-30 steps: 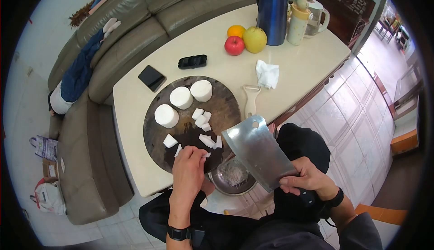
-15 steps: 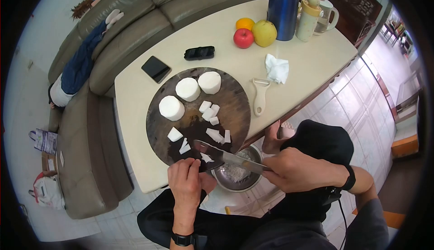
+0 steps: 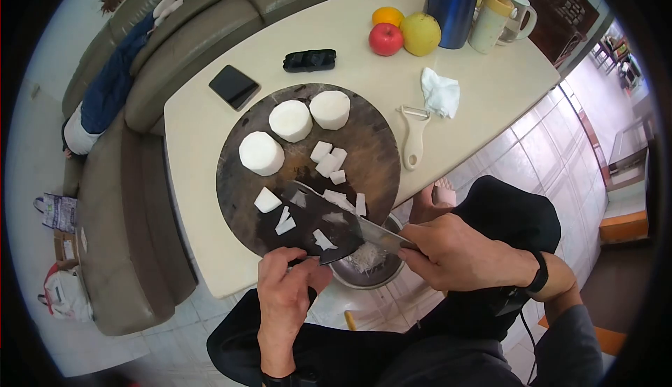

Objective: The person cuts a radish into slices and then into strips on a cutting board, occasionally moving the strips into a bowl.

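Observation:
My right hand (image 3: 455,250) is closed round the handle of a kitchen knife (image 3: 381,235), its blade slanting left over the near part of a round dark chopping board (image 3: 238,194). Dull reflections make the blade's outline hard to follow. At the board's near edge my left hand (image 3: 285,285) has its fingers curled and pinched; what lies between them is hidden. A thin white piece (image 3: 323,240) is just beyond its fingertips. Three thick white vegetable rounds (image 3: 262,154) stand at the board's far side. Small white chunks (image 3: 329,161), a wedge (image 3: 267,200) and slivers (image 3: 285,222) lie scattered nearer.
Below the board's edge sits a metal bowl (image 3: 374,275) holding pale scraps. A peeler (image 3: 414,138) and crumpled tissue (image 3: 440,93) lie to the right. Phone (image 3: 234,87), black case (image 3: 309,60), apple (image 3: 386,39) and blue flask (image 3: 453,9) are farther back. Someone lies on the sofa (image 3: 115,233).
The view has shifted, so the board and table appear larger and higher. The left fingers have changed their bend slightly at the board's near edge. The right hand keeps its hold on the knife.

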The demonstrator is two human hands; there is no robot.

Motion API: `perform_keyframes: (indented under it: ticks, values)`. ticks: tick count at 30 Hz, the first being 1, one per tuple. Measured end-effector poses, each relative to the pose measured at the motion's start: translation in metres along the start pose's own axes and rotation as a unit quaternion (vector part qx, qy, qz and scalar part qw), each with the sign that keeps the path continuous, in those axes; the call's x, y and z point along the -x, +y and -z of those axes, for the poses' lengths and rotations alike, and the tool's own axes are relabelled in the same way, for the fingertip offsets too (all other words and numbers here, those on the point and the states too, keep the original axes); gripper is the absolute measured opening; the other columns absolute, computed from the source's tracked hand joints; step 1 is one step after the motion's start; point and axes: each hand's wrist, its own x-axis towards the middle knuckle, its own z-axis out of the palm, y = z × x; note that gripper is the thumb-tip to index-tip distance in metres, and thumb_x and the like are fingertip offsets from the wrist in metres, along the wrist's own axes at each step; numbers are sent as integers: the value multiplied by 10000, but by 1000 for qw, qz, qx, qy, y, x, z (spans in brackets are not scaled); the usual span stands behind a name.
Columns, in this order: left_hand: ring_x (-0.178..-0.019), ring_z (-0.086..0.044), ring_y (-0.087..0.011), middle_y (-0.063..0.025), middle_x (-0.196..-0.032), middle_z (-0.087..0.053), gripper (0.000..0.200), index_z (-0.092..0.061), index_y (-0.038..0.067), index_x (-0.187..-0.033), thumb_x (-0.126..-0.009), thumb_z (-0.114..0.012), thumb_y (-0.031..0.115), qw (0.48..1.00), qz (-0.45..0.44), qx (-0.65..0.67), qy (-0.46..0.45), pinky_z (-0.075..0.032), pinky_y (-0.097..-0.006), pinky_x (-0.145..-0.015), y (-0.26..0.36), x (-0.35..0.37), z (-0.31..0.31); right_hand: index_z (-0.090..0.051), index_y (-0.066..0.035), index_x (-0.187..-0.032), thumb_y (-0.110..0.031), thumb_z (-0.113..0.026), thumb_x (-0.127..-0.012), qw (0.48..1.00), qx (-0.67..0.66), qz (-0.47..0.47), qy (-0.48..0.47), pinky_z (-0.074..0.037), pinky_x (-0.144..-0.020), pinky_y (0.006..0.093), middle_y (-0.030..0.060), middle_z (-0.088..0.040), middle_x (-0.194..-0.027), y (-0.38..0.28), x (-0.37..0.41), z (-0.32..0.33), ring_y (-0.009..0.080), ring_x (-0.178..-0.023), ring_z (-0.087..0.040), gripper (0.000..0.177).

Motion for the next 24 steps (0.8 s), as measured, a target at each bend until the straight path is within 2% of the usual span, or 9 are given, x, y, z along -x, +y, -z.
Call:
perform_keyframes:
  ticks: [9, 12, 14, 15, 17, 20, 24]
  values:
    - [-920, -602, -299, -97, -969, -644, 259, -703, 29, -899, -697, -654, -125, 998, -8, 42, -35, -493, -370, -780, -2, -5, 2, -521, 19, -805, -95, -621, -837, 1000, 16, -3, 21, -454, -526, 460, 189, -550, -601, -2, 4, 3, 400, -582, -583, 155]
    - [-929, -607, -293, -114, -994, -640, 272, -706, 22, -930, -708, -655, -127, 1000, -21, -1, -17, -497, -354, -771, 0, -10, 3, -512, 14, -797, -100, -624, -830, 999, 25, 11, 22, -455, -525, 458, 185, -569, -632, -1, 5, 2, 396, -590, -591, 164]
    - [-886, -600, -288, -118, -1031, -634, 350, -707, 36, -971, -637, -698, -68, 1000, -29, -5, 8, -479, -375, -746, -1, -15, -1, -506, 12, -792, -101, -625, -828, 999, 32, 15, 18, -452, -523, 458, 183, -575, -644, 0, 6, 2, 394, -590, -593, 169]
    - [-886, -600, -288, -118, -1031, -634, 350, -707, 36, -971, -637, -698, -68, 1000, -29, -5, 7, -479, -375, -746, 3, -19, -1, -501, 12, -786, -97, -623, -828, 999, 33, 19, 19, -449, -522, 457, 180, -573, -641, 0, 5, 2, 394, -588, -590, 169]
    - [-877, -601, -280, -117, -1055, -623, 313, -699, 22, -1017, -742, -650, -120, 999, 17, 1, -46, -497, -341, -731, 15, -27, 1, -496, 11, -780, -93, -621, -828, 999, 33, 21, 20, -446, -520, 455, 177, -570, -637, 1, 6, 2, 394, -585, -588, 170]
    - [-865, -594, -280, -113, -1058, -615, 326, -696, 31, -1030, -741, -652, -113, 996, -8, -46, -75, -497, -350, -730, 17, -33, -2, -494, 16, -780, -83, -615, -828, 999, 40, 20, 16, -445, -522, 452, 174, -568, -637, 2, 7, 2, 390, -584, -586, 163]
    - [-881, -594, -295, -114, -1039, -609, 297, -688, 31, -1010, -746, -653, -99, 994, -9, -45, -102, -497, -368, -752, 17, -39, -2, -494, 18, -782, -78, -612, -825, 999, 42, 17, 13, -446, -525, 447, 176, -575, -655, 2, 8, 3, 386, -592, -591, 158]
